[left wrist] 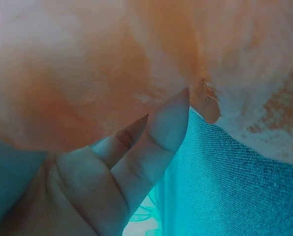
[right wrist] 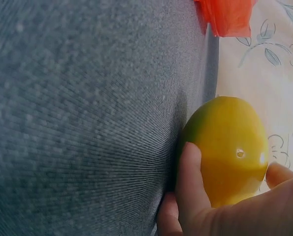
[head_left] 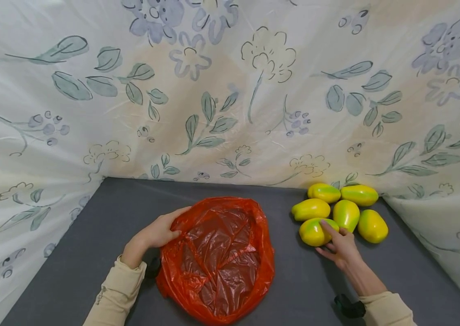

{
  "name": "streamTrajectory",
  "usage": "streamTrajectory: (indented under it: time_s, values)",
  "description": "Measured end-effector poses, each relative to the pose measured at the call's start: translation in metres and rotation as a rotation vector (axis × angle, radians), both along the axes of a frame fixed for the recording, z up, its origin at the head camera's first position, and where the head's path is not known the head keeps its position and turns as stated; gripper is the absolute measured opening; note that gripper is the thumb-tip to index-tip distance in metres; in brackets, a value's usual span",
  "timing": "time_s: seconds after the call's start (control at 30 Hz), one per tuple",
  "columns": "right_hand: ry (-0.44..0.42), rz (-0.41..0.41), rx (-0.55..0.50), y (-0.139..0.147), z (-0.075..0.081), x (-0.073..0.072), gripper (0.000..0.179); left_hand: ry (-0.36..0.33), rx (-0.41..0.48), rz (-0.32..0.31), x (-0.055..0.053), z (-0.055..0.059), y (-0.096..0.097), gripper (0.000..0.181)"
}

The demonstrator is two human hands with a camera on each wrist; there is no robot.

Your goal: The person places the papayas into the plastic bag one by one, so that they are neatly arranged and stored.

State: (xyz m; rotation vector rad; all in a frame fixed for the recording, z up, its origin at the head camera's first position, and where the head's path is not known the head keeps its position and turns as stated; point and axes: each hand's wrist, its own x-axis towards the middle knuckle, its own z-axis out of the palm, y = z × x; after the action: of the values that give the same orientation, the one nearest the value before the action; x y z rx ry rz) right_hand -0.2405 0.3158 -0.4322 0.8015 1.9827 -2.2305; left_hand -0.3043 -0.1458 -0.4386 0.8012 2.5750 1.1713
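An orange-red plastic bag stands on the grey table with its mouth spread wide and facing up. My left hand holds the bag's left rim; in the left wrist view the thumb and fingers pinch the thin plastic. To the right, my right hand grips the nearest yellow-green mango, thumb on top and fingers along its near side. In the right wrist view this mango sits between thumb and fingers, close against the table surface.
Several more mangoes lie grouped just behind and right of the held one. A floral cloth hangs behind the grey table and along both sides.
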Motion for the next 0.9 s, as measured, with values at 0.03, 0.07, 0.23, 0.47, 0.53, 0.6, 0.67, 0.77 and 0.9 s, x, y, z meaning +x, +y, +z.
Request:
streamTrajectory:
  time_s: [0.03,0.07,0.23,0.47,0.53,0.6,0.67,0.77,0.9]
  values:
    - [0.002,0.000,0.003,0.000,0.000,0.000,0.110,-0.001,0.004,-0.003,0.000,0.000,0.000,0.064]
    - [0.004,0.002,0.005,0.000,0.000,0.000,0.110,-0.004,0.005,-0.004,0.000,-0.001,0.000,0.064]
    - [0.013,0.020,0.010,0.001,0.000,0.000,0.108,-0.005,0.000,0.009,-0.002,-0.002,0.001,0.064]
    - [0.038,0.053,0.025,0.002,-0.002,0.005,0.103,0.010,-0.012,0.002,-0.001,-0.004,0.001,0.063]
    - [0.046,0.059,0.034,0.003,-0.002,0.006,0.102,0.009,-0.012,0.004,-0.001,-0.004,0.002,0.063]
    - [0.052,0.057,0.045,0.003,-0.003,0.008,0.102,0.002,-0.008,0.007,0.000,-0.003,0.002,0.063]
    - [0.055,0.052,0.048,0.004,-0.003,0.009,0.103,-0.009,-0.001,0.006,0.001,-0.002,0.003,0.063]
    - [0.057,0.045,0.051,0.004,-0.003,0.012,0.104,-0.019,0.000,0.008,0.001,-0.001,0.004,0.064]
    - [0.058,0.040,0.046,0.004,-0.002,0.015,0.106,-0.020,0.000,0.004,0.000,0.000,0.006,0.064]
